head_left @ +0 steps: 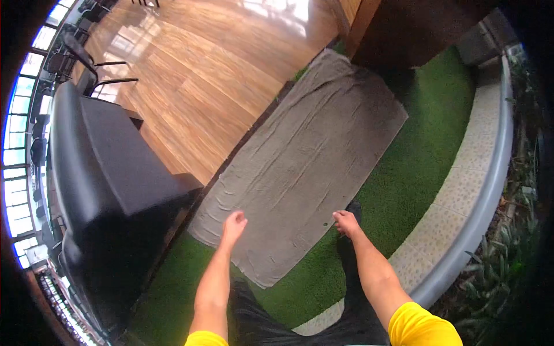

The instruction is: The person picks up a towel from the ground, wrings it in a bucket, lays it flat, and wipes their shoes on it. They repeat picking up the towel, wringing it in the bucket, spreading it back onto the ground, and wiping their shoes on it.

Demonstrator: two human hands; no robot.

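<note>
Fingers curl inward on the left hand (234,226) and right hand (347,223); whether either pinches anything cannot be told. Head view: cloth (306,144) lies spread on turf (430,138) beneath the hands, grey, wrinkled, roughly rectangular. Turf is short-piled; glossy wood-grain floor (202,92) runs beside one long edge. Bare turf separates the opposite edge from the curved, pebbled kerb (465,179).

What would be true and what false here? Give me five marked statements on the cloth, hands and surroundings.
1. A grey cloth lies spread on green turf. True.
2. The hands are clasped together. False: the left hand and right hand are apart.
3. Both arms are sleeved in blue. False: the sleeves are yellow.
4. A black padded seat stands at the picture's left. True.
5. The cloth is perfectly smooth. False: it is wrinkled.
</note>
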